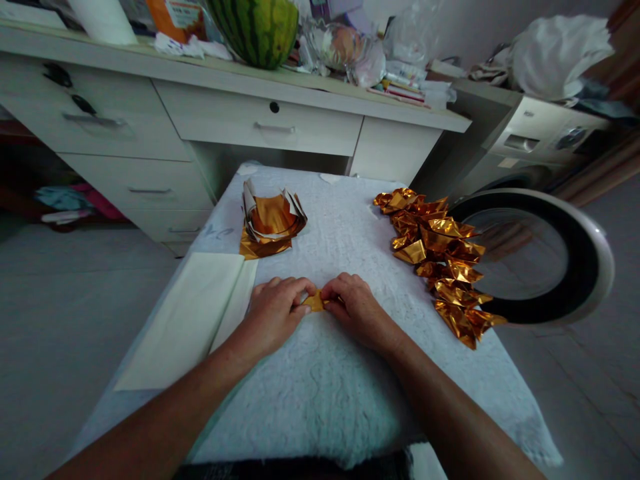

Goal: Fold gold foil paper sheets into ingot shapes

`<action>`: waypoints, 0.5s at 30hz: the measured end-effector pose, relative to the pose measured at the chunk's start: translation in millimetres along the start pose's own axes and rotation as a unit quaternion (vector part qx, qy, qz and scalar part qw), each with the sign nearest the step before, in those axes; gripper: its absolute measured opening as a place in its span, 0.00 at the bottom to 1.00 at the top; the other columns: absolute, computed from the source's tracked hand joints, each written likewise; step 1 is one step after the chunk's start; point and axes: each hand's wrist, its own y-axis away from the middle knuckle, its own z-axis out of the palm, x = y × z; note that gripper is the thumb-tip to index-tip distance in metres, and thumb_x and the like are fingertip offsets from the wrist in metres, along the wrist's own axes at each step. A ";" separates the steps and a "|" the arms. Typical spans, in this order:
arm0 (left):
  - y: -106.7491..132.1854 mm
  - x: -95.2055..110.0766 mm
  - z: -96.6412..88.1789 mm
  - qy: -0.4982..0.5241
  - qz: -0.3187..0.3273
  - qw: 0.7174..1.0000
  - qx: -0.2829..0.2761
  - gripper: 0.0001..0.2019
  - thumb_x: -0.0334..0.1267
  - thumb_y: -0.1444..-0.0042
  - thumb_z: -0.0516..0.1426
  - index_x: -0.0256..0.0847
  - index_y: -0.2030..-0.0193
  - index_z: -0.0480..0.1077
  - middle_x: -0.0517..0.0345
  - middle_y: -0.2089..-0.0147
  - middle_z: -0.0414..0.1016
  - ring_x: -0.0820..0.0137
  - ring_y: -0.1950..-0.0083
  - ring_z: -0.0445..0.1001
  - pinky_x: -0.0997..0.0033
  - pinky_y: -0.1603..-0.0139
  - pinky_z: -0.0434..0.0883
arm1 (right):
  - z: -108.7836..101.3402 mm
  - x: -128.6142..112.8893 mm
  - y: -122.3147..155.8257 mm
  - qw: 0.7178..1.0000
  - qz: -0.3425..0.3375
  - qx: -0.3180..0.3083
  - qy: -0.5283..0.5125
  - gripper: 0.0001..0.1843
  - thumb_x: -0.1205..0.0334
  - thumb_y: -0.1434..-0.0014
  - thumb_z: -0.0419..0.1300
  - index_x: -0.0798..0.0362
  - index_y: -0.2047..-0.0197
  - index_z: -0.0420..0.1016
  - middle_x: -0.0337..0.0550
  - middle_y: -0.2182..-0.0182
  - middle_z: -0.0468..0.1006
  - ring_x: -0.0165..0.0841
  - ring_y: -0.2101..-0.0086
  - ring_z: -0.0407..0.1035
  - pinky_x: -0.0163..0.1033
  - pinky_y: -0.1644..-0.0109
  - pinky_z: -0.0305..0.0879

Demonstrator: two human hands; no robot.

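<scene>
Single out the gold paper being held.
The small gold piece, pinched by left hand and right hand; the curled stack and shiny heap lie untouched.

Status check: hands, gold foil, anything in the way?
Left hand and right hand pinching opposite ends of gold foil. Foil small, partly hidden by fingers. No obstruction seen between hands; folded pieces off right.

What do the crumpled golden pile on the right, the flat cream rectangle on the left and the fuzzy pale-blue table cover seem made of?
Crumpled golden pile: probably metallic foil or foil-faced paper, glossy; bright glints along sharp creases.
Flat cream rectangle: perhaps paper, possibly thin cloth, matte; no glare, straight edges.
Fuzzy pale-blue table cover: likely soft fabric, matte; napped, rippled surface.
</scene>
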 end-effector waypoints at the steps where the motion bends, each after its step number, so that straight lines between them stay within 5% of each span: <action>1: 0.1 -0.8 -0.8 0.006 0.000 1.000 -0.005 0.13 0.30 0.45 0.56 0.47 0.55 0.73 0.62 0.68 0.72 0.63 0.59 0.70 0.61 0.55 0.61 | 0.0 0.2 0.2 1.000 -0.002 0.000 -0.002 0.06 0.71 0.39 0.59 0.52 0.61 0.75 0.40 0.63 0.74 0.33 0.60 0.64 0.39 0.53 0.57; 11: 0.8 -12.3 -6.2 0.071 0.036 0.996 -0.041 0.23 0.23 0.50 0.48 0.46 0.50 0.71 0.60 0.65 0.69 0.65 0.58 0.68 0.63 0.53 0.61 | 0.1 4.5 0.0 1.000 -0.016 -0.008 -0.011 0.09 0.74 0.42 0.59 0.53 0.61 0.75 0.42 0.63 0.74 0.34 0.60 0.64 0.40 0.53 0.56; 15: 0.6 -12.8 -5.6 0.070 0.033 0.996 -0.038 0.23 0.24 0.49 0.49 0.45 0.49 0.70 0.60 0.65 0.69 0.64 0.58 0.68 0.63 0.54 0.60 | 6.3 -4.9 0.4 0.999 0.012 0.019 0.038 0.05 0.61 0.41 0.62 0.53 0.62 0.73 0.42 0.65 0.72 0.36 0.62 0.63 0.42 0.56 0.55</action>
